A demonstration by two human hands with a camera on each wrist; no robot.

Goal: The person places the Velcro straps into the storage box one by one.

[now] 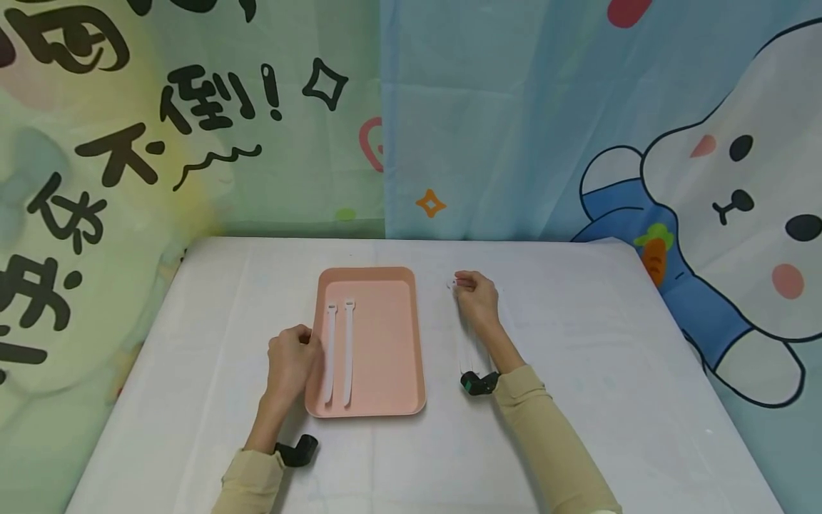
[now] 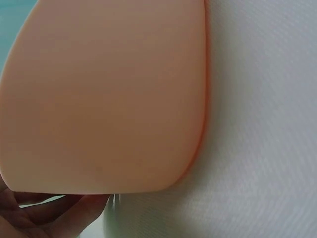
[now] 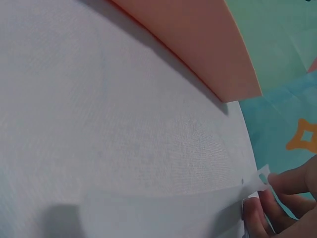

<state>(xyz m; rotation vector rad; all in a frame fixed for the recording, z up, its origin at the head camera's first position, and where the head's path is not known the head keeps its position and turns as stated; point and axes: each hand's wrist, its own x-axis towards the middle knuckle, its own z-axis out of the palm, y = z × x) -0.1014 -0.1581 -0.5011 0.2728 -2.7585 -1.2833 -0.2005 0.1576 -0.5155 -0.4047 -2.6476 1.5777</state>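
Observation:
A shallow pink tray lies on the table in the head view. Two white plastic straps, each with a slotted head at the far end, lie side by side along its left part. My left hand grips the tray's left rim; in the left wrist view its fingers are partly hidden by the tray. To the right of the tray, my right hand pinches the slotted end of another white strap between thumb and fingers. That strap runs back toward the wrist and is pale against the cloth.
White cloth covers the table. Behind it hang printed curtains, with a cartoon rabbit at the right. A small black wrist camera sits under the right wrist, and another camera beside the left wrist.

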